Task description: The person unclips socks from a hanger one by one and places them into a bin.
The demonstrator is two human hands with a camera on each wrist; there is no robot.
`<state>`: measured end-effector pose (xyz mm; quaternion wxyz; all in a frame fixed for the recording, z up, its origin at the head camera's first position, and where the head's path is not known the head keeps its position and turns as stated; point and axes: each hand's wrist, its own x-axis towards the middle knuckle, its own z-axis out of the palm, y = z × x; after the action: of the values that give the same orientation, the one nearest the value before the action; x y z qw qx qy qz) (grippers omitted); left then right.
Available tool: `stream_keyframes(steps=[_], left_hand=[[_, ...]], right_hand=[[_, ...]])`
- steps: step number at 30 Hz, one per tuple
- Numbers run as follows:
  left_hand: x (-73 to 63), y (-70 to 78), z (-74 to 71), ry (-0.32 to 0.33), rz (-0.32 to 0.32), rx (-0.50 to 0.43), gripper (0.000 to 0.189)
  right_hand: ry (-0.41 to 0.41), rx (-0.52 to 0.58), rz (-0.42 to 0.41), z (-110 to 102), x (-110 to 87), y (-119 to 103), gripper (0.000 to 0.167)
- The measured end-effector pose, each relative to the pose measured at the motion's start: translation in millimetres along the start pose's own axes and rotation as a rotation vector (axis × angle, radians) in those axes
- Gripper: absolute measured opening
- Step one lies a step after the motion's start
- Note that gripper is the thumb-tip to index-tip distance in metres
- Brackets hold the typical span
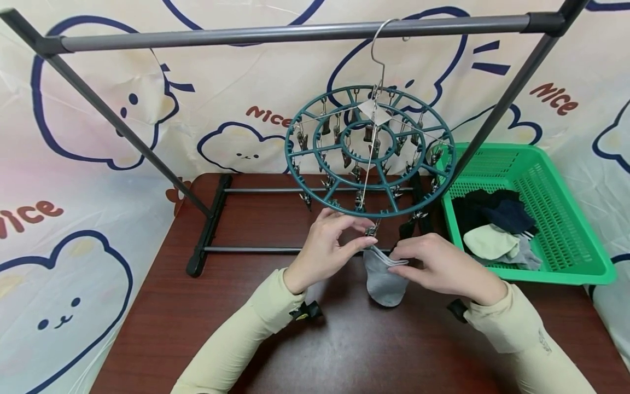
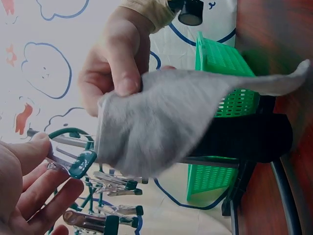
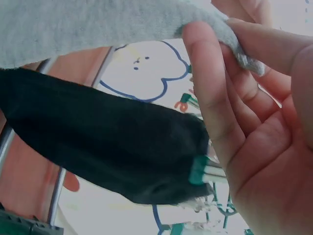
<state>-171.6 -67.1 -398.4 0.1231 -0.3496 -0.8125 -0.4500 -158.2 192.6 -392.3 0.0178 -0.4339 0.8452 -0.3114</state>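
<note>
A grey sock (image 1: 385,285) hangs from my right hand (image 1: 443,266), which pinches its cuff between thumb and fingers. Up at the front rim of the round green clip hanger (image 1: 381,214), my left hand (image 1: 327,244) holds a metal clip (image 2: 73,162) with green tips between thumb and fingers. In the left wrist view the sock's cuff is right beside that clip's tips, with the toe trailing off to the right. Just behind the grey sock, a black sock (image 3: 102,139) dangles from another clip (image 3: 200,170) on the hanger.
The hanger hooks over the bar (image 1: 221,37) of a dark metal rack standing on the brown table (image 1: 344,350). At right, a green basket (image 1: 573,219) contains dark, grey and pale green cloth items (image 1: 487,242). Several unused clips (image 1: 302,139) hang about the hanger's rings.
</note>
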Motion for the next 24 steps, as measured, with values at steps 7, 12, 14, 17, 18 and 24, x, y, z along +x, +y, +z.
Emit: stream_keyframes(steps=[7,12,14,17,18,24], left_hand=[[-0.6,-1.0,-1.1,0.009,-0.019,0.017,0.027],[-1.4,-1.5,-2.1,0.017,-0.024,0.011,0.027],[-1.4,-1.9,-2.4,0.021,-0.021,0.008,0.027],[-1.5,-2.1,-2.7,0.020,-0.019,0.007,0.027],[-1.7,-2.1,-2.7,0.020,-0.019,0.008,0.027],[-3.0,-2.3,-3.7,0.021,-0.018,0.017,0.028]], right_hand=[[0.032,0.001,0.009,-21,-14.4,-5,0.022],[0.107,-0.062,0.005,-39,-25.8,-7,0.032],[0.137,-0.099,0.013,-47,-30.9,-7,0.037],[0.183,-0.147,0.035,-60,-39.0,-7,0.041],[0.196,-0.153,0.043,-64,-41.9,-7,0.039],[0.293,-0.242,0.134,-86,-58.4,-3,0.039]])
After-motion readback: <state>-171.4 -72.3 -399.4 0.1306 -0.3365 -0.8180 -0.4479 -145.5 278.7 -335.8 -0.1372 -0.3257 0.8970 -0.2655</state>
